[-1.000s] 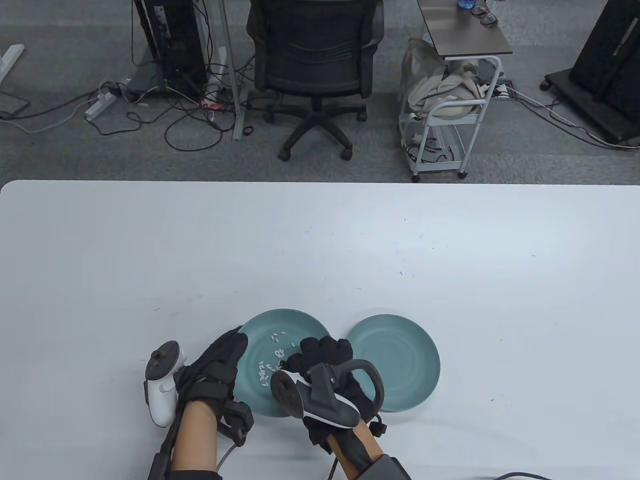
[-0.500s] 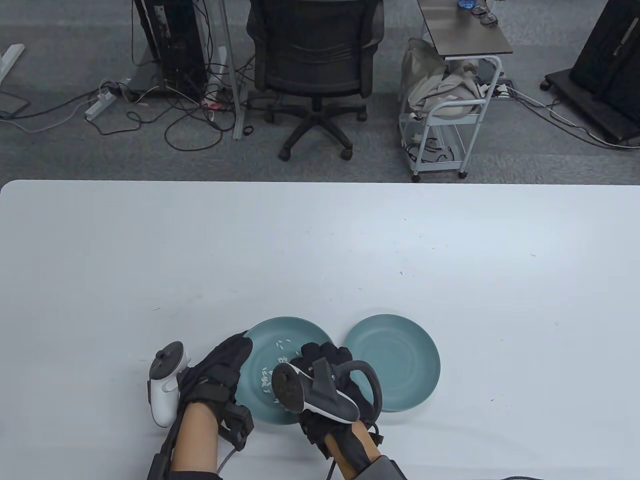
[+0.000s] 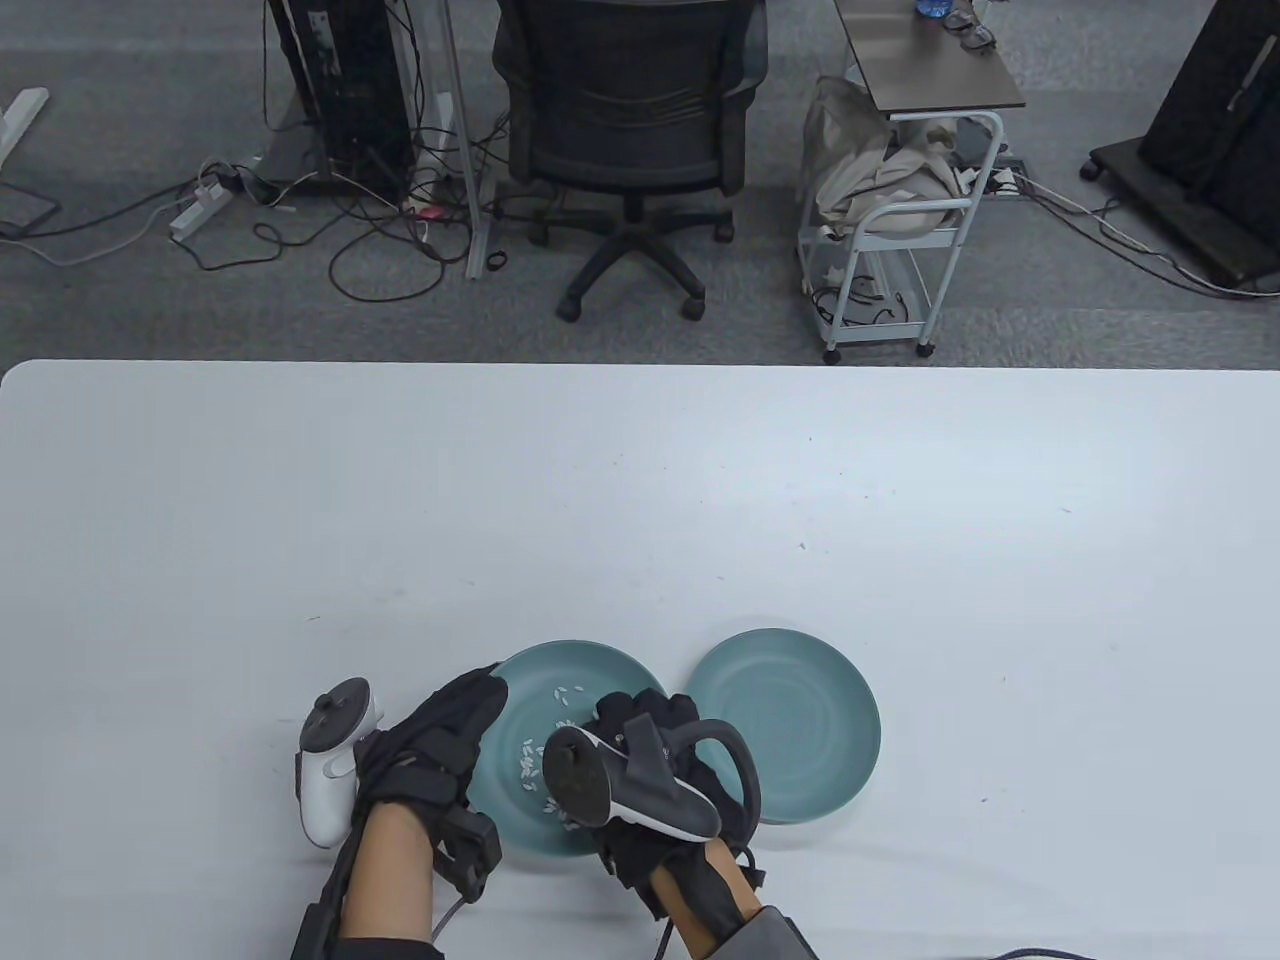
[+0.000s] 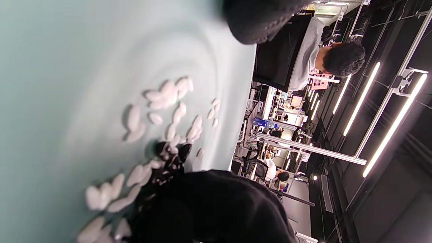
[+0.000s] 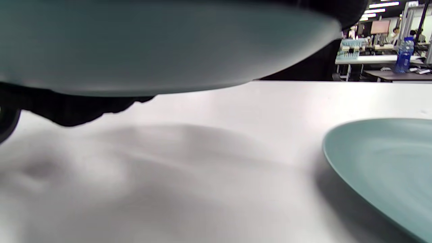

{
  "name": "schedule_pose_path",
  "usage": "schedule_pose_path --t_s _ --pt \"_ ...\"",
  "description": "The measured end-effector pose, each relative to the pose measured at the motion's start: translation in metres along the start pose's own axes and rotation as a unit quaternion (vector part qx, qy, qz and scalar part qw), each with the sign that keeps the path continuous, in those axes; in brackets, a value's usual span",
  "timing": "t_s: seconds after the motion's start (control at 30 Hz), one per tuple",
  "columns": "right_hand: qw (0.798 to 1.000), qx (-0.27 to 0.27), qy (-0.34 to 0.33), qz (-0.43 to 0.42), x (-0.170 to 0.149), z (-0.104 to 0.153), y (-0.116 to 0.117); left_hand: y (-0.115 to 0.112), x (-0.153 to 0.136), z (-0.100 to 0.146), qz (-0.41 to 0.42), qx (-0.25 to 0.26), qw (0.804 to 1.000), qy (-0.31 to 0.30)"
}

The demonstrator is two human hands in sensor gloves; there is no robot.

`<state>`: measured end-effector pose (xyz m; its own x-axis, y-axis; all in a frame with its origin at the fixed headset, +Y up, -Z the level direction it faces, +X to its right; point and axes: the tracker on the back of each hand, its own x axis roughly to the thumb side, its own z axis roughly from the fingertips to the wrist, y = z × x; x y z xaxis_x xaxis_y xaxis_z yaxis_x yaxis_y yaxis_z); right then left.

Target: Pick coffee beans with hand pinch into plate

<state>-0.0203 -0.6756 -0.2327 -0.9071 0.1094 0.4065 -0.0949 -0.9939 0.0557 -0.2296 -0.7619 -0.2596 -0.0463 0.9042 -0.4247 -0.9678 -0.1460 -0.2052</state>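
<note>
Two teal plates on the table (image 3: 300, 500), left plate (image 3: 590, 670) with many white grains (image 3: 528, 755) gripped at its edge by left hand (image 3: 440, 740), right plate (image 3: 800, 720) bare, right hand (image 3: 650, 740) above the grains, its fingers' state cannot be told.

**Materials and surface finish**

We note the plate under the right hand (image 3: 655, 745) looks like smooth teal glazed ware or plastic (image 3: 600, 665) with a soft satin sheen; the second plate (image 3: 800, 720), just right of that hand, matches it. Both gloves are matt black knit cloth, left hand (image 3: 440, 735) included. The pale grains (image 4: 158, 101) look smooth, faintly glossy. The table (image 3: 640, 480) is smooth matt white laminate.
</note>
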Motion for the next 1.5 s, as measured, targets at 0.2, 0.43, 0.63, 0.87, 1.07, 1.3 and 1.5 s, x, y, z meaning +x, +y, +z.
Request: schedule_pose_path --t_s 0.2,0.43,0.63,0.87,1.07,1.3,1.5 --pt "1.0 -0.01 0.001 -0.022 -0.008 0.001 0.0 -0.003 0.002 0.0 -0.02 0.009 1.0 -0.005" --pt "0.989 -0.099 0.022 -0.104 -0.033 0.017 -0.037 -0.002 0.005 0.007 -0.01 0.015 1.0 -0.023" --pt "0.97 -0.118 0.134 -0.164 -0.111 0.028 -0.035 -0.005 0.005 0.01 -0.017 0.02 0.999 -0.028" --pt "0.943 -0.001 0.247 -0.223 -0.164 0.024 0.02 -0.004 0.007 0.01 -0.031 0.042 0.998 -0.032" --pt "0.95 0.094 0.268 -0.131 -0.153 0.014 0.039 -0.004 0.006 0.009 -0.012 0.038 0.999 -0.034" --pt "0.95 0.119 0.286 -0.046 -0.145 0.01 0.047 -0.006 0.007 0.011 -0.009 0.027 0.999 -0.04" --pt "0.952 0.122 0.281 0.015 -0.134 0.007 0.048 -0.007 0.007 0.012 -0.007 0.027 0.999 -0.042"
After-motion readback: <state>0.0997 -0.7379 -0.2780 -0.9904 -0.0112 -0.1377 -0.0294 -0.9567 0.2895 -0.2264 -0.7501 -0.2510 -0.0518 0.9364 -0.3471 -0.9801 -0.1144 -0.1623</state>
